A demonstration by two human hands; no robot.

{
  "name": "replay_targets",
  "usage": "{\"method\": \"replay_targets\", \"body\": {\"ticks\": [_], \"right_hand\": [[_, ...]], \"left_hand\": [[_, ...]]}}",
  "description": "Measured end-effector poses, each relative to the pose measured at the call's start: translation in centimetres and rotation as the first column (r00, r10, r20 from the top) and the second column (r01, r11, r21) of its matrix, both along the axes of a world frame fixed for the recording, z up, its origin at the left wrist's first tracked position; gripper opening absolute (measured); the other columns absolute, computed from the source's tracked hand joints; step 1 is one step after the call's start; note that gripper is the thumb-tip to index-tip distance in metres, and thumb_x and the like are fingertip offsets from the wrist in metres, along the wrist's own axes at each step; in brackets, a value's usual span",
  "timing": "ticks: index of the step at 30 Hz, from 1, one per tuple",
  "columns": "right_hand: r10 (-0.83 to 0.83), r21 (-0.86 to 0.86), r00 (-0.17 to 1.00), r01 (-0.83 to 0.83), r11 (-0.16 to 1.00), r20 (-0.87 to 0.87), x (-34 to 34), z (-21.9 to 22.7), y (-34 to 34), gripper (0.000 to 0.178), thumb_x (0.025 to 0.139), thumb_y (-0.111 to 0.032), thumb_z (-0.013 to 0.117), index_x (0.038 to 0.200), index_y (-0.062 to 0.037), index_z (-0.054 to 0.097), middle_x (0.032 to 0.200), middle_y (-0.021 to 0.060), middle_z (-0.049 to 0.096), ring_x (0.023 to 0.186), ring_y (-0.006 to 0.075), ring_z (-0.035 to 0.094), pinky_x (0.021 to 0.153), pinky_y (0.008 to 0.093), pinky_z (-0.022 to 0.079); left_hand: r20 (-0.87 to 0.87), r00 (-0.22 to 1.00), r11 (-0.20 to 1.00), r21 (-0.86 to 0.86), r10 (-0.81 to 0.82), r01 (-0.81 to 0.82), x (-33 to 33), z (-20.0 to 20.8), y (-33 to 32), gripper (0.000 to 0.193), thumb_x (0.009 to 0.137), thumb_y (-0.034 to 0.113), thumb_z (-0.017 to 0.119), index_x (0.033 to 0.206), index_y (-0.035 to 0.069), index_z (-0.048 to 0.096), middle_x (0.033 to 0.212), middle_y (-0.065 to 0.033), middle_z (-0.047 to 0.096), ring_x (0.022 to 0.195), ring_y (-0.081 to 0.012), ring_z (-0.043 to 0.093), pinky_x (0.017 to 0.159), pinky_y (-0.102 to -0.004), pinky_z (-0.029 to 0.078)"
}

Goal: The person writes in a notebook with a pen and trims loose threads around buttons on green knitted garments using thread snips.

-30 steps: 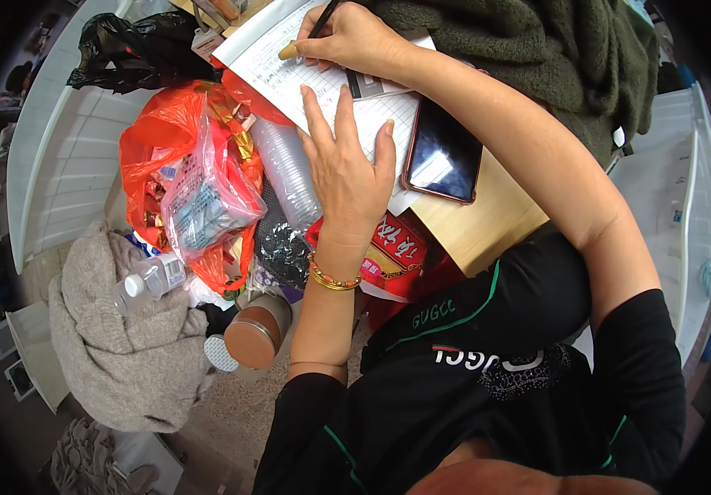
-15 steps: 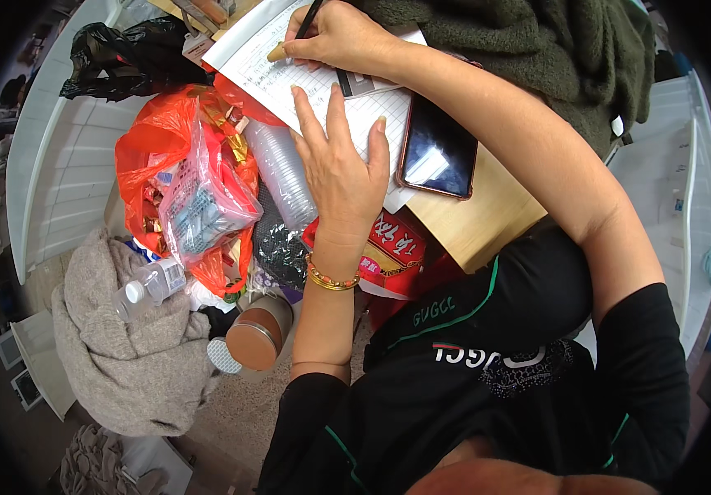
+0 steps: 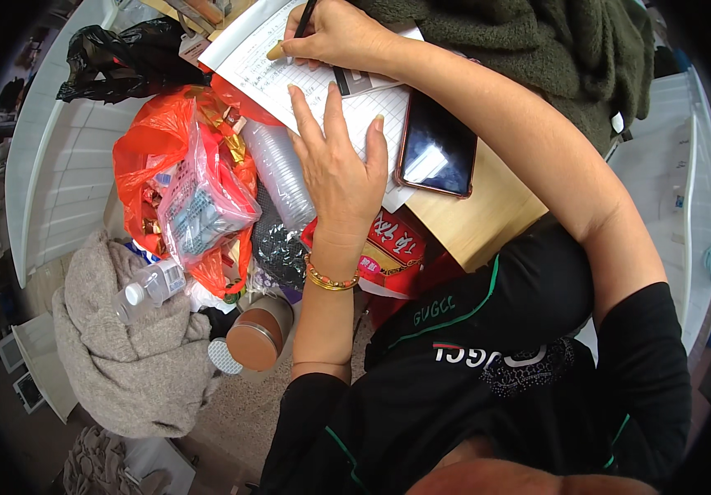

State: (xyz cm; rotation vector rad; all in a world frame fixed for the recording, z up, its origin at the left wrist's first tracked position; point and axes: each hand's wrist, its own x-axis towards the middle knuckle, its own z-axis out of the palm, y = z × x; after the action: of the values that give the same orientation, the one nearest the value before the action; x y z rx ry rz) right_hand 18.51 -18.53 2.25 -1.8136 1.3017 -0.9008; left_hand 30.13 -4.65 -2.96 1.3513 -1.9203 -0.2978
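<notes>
A notebook [image 3: 252,54] with grid-lined pages and handwriting lies at the top of the view. Over its upper part, my right hand [image 3: 341,37] is closed around a black pen [image 3: 307,18], whose tip is hidden by the fingers. My left hand [image 3: 337,161] rests flat with fingers spread on the lower part of the page. A small grey and black card-like item [image 3: 364,81] lies on the paper below my right wrist. Beside the page, a dark-screened smartphone [image 3: 436,148] sits partly on the wooden surface [image 3: 487,210].
Left of the notebook are a red plastic bag [image 3: 153,136] with packets, a stack of clear plastic cups [image 3: 280,173] and a black bag [image 3: 116,62]. Nearer lie a clear bottle [image 3: 153,290], a brown-lidded tumbler [image 3: 258,334] and a beige knitted garment [image 3: 129,355]. Dark green fabric [image 3: 529,49] is piled at far right.
My right hand and the pen have shifted very slightly over the page. My left hand stays in nearly the same place on the notebook.
</notes>
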Motion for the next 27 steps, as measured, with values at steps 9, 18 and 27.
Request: {"method": "replay_targets", "body": {"ticks": [9, 18, 27], "right_hand": [[-0.366, -0.325, 0.854, 0.251, 0.912, -0.369, 2.5, 1.4, 2.7, 0.039, 0.083, -0.031, 0.078, 0.07, 0.0039, 0.069, 0.057, 0.0114, 0.063, 0.05, 0.0194, 0.06, 0.052, 0.0364, 0.048], [-0.01, 0.092, 0.988, -0.005, 0.996, 0.156, 0.0, -0.7, -0.5, 0.027, 0.085, -0.023, 0.074, 0.083, 0.0029, 0.071, 0.066, 0.0156, 0.066, 0.059, 0.0216, 0.065, 0.06, 0.0366, 0.052], [-0.108, -0.518, 0.899, -0.144, 0.843, -0.425, 0.4, 0.5, -0.4, 0.024, 0.087, -0.028, 0.07, 0.098, -0.0059, 0.071, 0.085, 0.0146, 0.071, 0.082, 0.0245, 0.072, 0.074, 0.0397, 0.056]], "left_hand": [[-0.001, 1.0, 1.0, 0.003, 0.003, -0.003, 0.1, -0.2, 0.0, 0.063, 0.097, 0.033, 0.06, 0.143, -0.007, 0.043, 0.153, -0.0398, 0.021, 0.138, -0.0559, 0.032, 0.113, -0.0614, 0.028], [0.017, 1.0, 1.0, 0.014, 0.006, -0.006, 0.1, 0.1, 0.0, 0.063, 0.097, 0.033, 0.06, 0.143, -0.006, 0.043, 0.153, -0.0392, 0.021, 0.138, -0.0552, 0.033, 0.113, -0.0613, 0.028], [0.031, 0.999, 0.999, 0.045, 0.01, -0.011, 0.5, 1.0, -0.4, 0.06, 0.095, 0.034, 0.062, 0.141, -0.003, 0.049, 0.151, -0.0383, 0.029, 0.137, -0.0547, 0.034, 0.113, -0.0599, 0.029]]}}
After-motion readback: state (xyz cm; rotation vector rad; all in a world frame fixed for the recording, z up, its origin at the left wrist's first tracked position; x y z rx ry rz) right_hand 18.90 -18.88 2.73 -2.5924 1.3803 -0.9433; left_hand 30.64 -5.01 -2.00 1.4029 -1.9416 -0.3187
